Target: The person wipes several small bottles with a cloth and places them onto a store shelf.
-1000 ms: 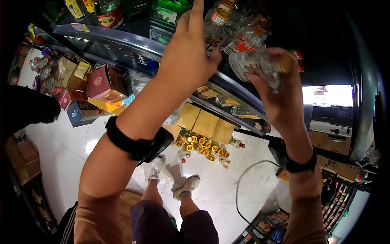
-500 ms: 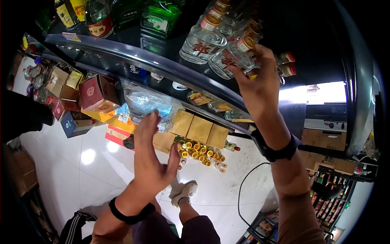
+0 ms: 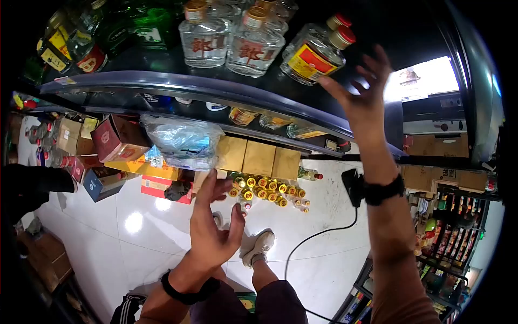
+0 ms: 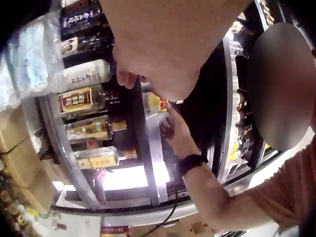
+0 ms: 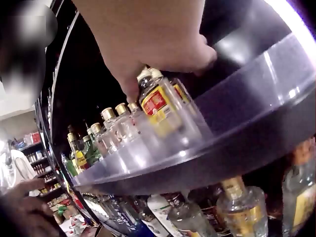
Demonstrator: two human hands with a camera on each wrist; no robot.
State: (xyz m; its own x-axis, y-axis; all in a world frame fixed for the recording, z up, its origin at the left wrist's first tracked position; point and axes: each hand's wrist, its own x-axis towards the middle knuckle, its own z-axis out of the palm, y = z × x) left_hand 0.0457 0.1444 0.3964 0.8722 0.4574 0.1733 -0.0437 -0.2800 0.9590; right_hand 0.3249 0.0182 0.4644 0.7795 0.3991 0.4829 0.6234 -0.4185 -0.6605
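Note:
On the upper shelf, a clear bottle with a yellow and red label stands near the edge, another red-capped bottle behind it. The right hand, fingers spread, is just right of it and holds nothing. In the right wrist view the right hand is above the labelled bottle; contact cannot be told. Two clear bottles with red characters stand to the left. The left hand hangs below the shelf, fingers loosely bent, holding nothing. In the left wrist view the left hand looks empty too.
Green bottles fill the shelf's left part. A lower shelf holds bottles. Below are a plastic-wrapped pack, cartons and gold-capped bottles on the floor. A black cable hangs near the right wrist.
The right hand has let go of the clear bottle, now upright beside its match, and moved right to the yellow-labelled one. The left hand came down from the shelf. The head view has shifted.

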